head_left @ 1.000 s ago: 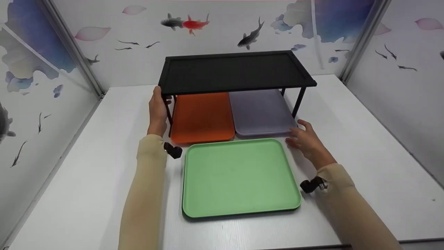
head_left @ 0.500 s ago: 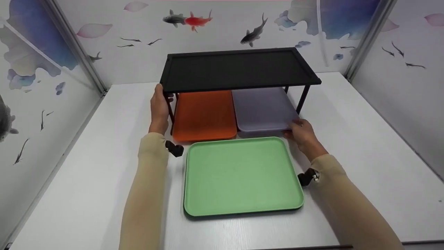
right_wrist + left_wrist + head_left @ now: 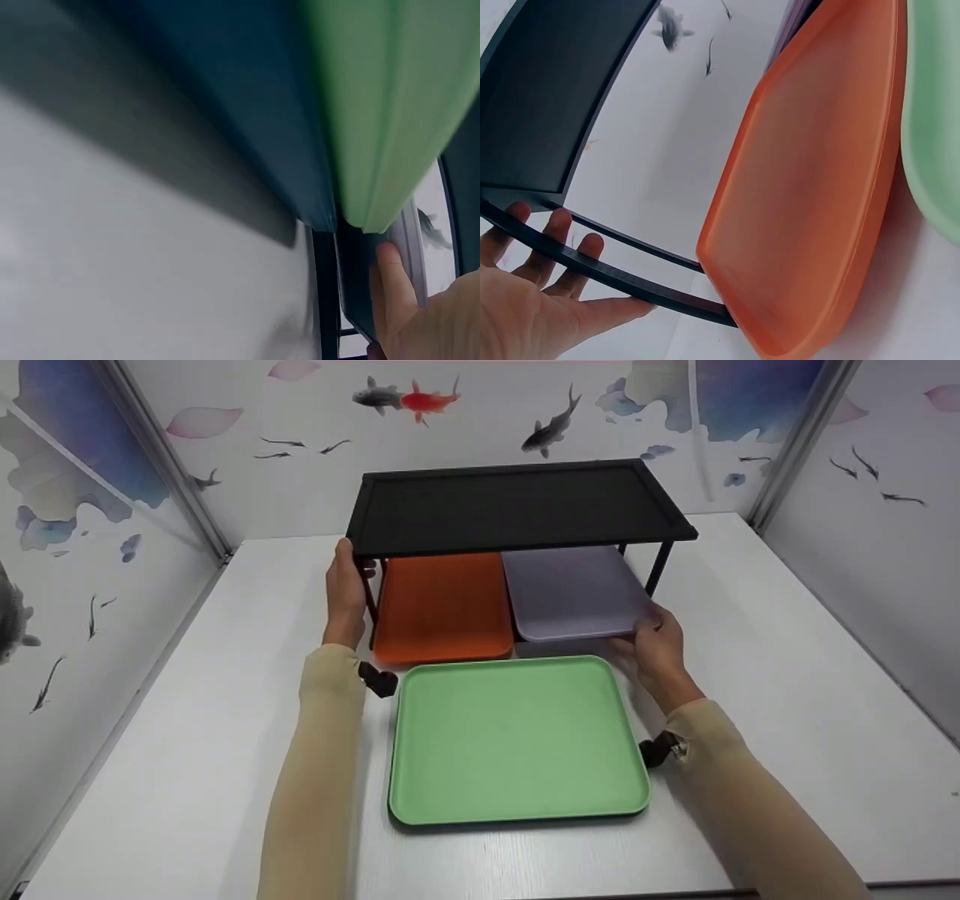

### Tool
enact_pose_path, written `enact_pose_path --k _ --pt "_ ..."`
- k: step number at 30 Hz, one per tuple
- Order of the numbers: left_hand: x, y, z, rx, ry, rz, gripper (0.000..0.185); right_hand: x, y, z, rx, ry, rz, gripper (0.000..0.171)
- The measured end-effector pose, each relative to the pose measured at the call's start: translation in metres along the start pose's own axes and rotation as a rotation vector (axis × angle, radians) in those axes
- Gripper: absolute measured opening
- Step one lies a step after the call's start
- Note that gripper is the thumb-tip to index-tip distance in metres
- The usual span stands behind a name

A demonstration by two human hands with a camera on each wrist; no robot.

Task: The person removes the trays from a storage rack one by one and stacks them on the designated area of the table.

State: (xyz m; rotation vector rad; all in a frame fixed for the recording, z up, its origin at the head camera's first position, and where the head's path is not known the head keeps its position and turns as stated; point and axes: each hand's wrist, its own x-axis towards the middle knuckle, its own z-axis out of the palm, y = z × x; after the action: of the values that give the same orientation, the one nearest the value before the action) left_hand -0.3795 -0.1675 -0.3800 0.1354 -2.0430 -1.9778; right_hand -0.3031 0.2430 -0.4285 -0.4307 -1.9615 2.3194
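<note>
My left hand [image 3: 346, 598] grips the front left leg of a black rack [image 3: 517, 508]; in the left wrist view its fingers curl round that leg [image 3: 619, 276]. With thumb and fingers, my right hand [image 3: 660, 654] pinches the front right corner of a purple tray [image 3: 574, 594]. This tray lies partly beneath the rack, its front edge slightly raised above a dark surface. Beside it on the left is an orange tray [image 3: 446, 607], also partly under the rack. The right fingertips are partly hidden by the purple tray.
A green tray [image 3: 517, 742] lies in front of the rack, on top of a dark blue tray [image 3: 247, 112]. They stand on a white table [image 3: 187, 735]. Printed panels enclose its back and sides. A small black camera [image 3: 379, 680] sits on the left sleeve.
My right hand has closed on the purple tray's front right corner and raised its front edge. The green tray has shifted slightly left. My left hand stays on the rack leg.
</note>
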Motion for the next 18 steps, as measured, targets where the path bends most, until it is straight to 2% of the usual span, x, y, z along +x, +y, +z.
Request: enact_pose_path --k 4,9,18 --pt "0.0 0.0 -0.001 0.007 0.002 0.011 0.051 -0.007 -0.001 0.0 0.025 0.017 -0.025 0.061" --pt "-0.001 0.002 -0.001 0.023 0.005 0.023 0.048 -0.017 -0.005 -0.005 0.071 0.025 -0.005 0.062" --pt "0.0 0.003 0.001 0.023 0.005 0.017 0.049 -0.04 -0.02 -0.022 0.211 -0.041 -0.042 0.062"
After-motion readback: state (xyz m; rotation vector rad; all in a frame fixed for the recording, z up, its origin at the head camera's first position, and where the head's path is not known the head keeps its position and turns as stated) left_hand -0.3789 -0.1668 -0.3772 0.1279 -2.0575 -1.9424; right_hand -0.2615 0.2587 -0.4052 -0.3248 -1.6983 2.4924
